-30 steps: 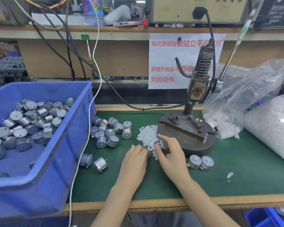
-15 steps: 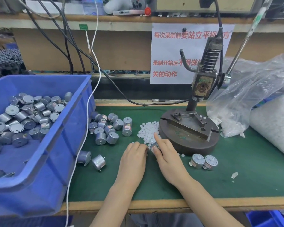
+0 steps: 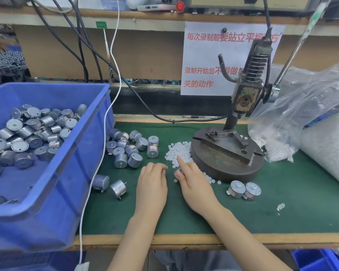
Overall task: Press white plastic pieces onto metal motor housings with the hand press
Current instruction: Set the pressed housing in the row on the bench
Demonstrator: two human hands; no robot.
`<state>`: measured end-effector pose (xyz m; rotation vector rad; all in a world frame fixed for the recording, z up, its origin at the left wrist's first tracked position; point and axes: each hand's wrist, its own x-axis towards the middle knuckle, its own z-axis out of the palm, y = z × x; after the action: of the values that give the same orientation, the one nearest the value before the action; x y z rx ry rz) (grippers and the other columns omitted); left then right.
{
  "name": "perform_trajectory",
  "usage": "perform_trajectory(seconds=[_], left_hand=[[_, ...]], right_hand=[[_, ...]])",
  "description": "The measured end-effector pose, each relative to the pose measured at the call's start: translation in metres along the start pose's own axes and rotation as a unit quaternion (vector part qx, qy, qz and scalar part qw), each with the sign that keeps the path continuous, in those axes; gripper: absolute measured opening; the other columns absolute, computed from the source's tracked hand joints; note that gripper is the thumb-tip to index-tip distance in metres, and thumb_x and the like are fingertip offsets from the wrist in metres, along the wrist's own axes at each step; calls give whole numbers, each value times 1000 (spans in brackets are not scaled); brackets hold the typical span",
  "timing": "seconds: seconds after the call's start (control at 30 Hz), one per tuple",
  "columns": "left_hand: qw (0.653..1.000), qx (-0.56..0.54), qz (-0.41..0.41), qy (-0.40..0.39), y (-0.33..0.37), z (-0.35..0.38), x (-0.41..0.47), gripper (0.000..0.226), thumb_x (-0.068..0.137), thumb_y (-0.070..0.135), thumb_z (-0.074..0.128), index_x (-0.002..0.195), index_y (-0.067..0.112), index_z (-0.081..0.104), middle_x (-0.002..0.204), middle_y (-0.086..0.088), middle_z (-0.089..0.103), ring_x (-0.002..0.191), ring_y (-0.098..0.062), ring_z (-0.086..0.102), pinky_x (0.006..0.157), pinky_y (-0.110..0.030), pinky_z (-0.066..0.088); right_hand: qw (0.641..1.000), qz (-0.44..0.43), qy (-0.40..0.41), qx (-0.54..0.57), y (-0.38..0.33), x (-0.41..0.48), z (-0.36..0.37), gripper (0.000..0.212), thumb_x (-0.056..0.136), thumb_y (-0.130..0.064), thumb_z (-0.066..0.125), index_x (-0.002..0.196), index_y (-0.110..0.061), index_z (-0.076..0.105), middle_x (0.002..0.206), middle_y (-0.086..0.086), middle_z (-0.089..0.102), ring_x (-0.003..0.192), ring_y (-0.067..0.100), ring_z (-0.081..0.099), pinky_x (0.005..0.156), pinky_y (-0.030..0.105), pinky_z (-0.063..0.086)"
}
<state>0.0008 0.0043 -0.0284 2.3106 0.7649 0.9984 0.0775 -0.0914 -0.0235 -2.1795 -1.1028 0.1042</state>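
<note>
Mid-mat, near the front edge: right hand [image 3: 196, 185] pinches one small motor housing [image 3: 178, 171] between thumb and curled fingers. The index finger is out straight toward 12 o'clock, tip at the edge of the pile of white plastic pieces [image 3: 177, 150]. Left hand [image 3: 152, 180] is just beside it at 9 o'clock, knuckles up, fingers curled down onto the green mat [image 3: 282, 202]; cannot tell if it holds a piece.

Hand press [image 3: 245, 94] stands at 1 o'clock from the hands, nothing on its round base [image 3: 223, 165], lever up. Loose motors [image 3: 129, 148] lie at 10 o'clock, more in the blue bin [image 3: 82, 173] far left. Two finished motors [image 3: 244, 189] with white caps sit at 3 o'clock, close to the base.

Step looks like picking a piece to fit on the held housing, pressing not yet done.

Risks:
- The pieces are tiny and loose, so a finger poke could scatter the pile or roll pieces under the base, where a few strays already lie.
- A piece set crooked on the shaft would likely jam or crack under the ram.
- The one-hand pinch on the housing looks light and could drop it.
- Unpressed housings could get mixed in with the finished pair.
</note>
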Motion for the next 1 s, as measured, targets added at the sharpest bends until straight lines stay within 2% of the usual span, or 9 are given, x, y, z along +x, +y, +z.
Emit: perform_trajectory(seconds=[0.17,0.3,0.43,0.63,0.73,0.83,0.9,0.93,1.0], left_hand=[[1000,-10,-19,-21,4,-8,2,17,82,-8,54,94,-2,65,92,-17,57,84,-18,38,66,-15,19],[999,-10,-29,-26,5,-9,1,19,83,-6,52,97,-1,65,97,-17,56,91,-26,45,70,-18,21],[998,-10,-56,-34,1,-7,3,21,87,0,50,102,5,63,103,-14,54,98,-25,43,79,-21,26],[996,36,-70,-38,-1,-4,2,29,89,3,50,115,5,61,110,-13,53,103,-29,44,89,-28,30],[995,56,-69,-47,-1,-4,2,31,90,4,49,118,5,60,111,-13,53,103,-29,44,91,-29,30],[994,64,-73,-57,0,-5,2,31,90,7,48,119,8,60,111,-10,52,103,-26,43,92,-28,31],[994,62,-70,-55,1,-6,1,29,91,10,50,118,10,61,109,-8,52,102,-24,43,91,-26,30],[994,62,-67,-52,1,-6,0,28,91,12,50,117,11,61,109,-7,52,102,-23,43,91,-25,30],[994,75,-60,-53,1,-5,1,27,91,16,52,116,13,61,108,-4,52,102,-22,42,92,-25,30]], right_hand=[[1000,0,-10,-26,0,0,1,49,101,-27,30,148,-21,18,120,1,42,104,19,47,86,34,41],[998,-6,-19,-52,-1,1,1,50,101,-28,29,148,-21,15,121,2,41,104,21,47,85,36,43],[993,-5,-16,-118,-2,0,5,50,101,-31,27,148,-21,14,124,2,38,98,22,50,73,32,44],[978,-19,-19,-208,-6,2,3,52,101,-35,27,149,-19,12,122,5,37,89,25,50,59,28,33],[976,-53,24,-212,-12,-3,6,52,96,-27,49,142,-9,34,110,13,51,75,28,56,52,29,34],[972,-58,30,-227,-17,-1,6,54,95,-30,50,142,-9,35,111,13,51,75,26,57,52,29,34],[969,-47,41,-239,-16,-2,2,56,86,-33,64,134,-8,48,101,9,56,62,18,58,45,24,36],[970,-37,46,-234,-17,-2,1,57,86,-35,63,135,-10,47,102,7,56,65,16,59,47,23,38],[982,-37,39,-182,-10,-3,1,55,97,-41,41,145,-20,27,118,1,45,93,16,55,65,25,41]])
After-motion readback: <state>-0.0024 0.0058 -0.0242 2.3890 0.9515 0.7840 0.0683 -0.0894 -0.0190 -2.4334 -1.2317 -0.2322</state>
